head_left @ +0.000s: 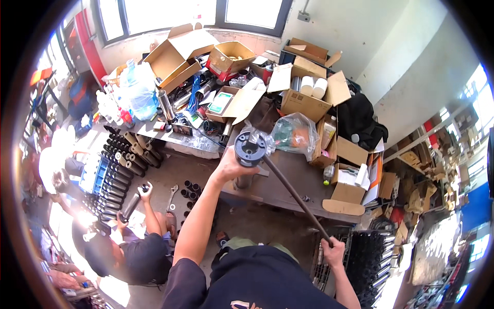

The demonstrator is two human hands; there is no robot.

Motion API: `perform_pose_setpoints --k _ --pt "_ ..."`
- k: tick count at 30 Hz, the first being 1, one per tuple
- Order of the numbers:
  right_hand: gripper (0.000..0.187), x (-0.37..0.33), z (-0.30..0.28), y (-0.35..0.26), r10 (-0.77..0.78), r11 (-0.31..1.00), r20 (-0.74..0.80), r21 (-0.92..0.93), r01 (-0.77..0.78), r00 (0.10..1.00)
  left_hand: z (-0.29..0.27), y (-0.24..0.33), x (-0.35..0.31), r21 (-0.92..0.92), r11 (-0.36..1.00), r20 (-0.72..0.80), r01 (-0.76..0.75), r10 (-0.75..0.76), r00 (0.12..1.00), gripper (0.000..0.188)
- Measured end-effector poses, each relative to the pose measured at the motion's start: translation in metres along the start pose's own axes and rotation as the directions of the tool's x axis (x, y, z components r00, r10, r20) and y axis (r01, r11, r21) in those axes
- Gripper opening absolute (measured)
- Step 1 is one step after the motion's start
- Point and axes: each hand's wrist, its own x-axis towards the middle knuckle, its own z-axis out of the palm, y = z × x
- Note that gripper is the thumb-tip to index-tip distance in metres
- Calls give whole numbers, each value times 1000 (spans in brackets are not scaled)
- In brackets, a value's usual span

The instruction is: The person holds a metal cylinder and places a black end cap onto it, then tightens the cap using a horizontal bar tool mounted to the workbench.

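Observation:
My left hand (230,167) is closed around the side of a dark round metal fitting (249,150) with holes in its face, at the near left corner of the workbench. A long dark metal bar (296,196) runs from beside the fitting down to the right. My right hand (333,251) is wrapped round the bar's lower end, off the bench's front edge. Below my left hand, part of a metal cylinder (243,182) shows. How the bar meets the fitting is partly hidden by clear plastic film (262,138).
Behind the fitting, the workbench (288,177) bears a clear bag (295,135) and open cardboard boxes (307,100). At the left, a co-worker (128,255) sits low, holding a dark cylinder (131,207). Rows of dark cylinders (116,177) and a wrench (172,195) lie nearby.

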Motion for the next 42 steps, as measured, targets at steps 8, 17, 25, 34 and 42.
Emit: perform_pose_setpoints --k 8,17,25,34,42 --pt "44 84 -39 -166 -321 935 287 -54 349 903 -28 4 6 -50 981 118 -188 193 974 56" --pt "30 67 94 -406 -886 -323 206 366 873 -414 40 -19 -1 174 982 -304 -67 118 945 63" --pt "17 473 199 -464 -809 151 579 41 988 100 74 -32 -6 226 961 -626 -161 269 732 53" --pt "42 294 49 -38 -462 829 213 -239 505 861 77 -40 -12 322 943 -814 -88 323 482 55" --pt "26 100 -34 -199 -31 990 723 -75 123 690 70 -34 -33 281 953 -918 111 234 319 67"
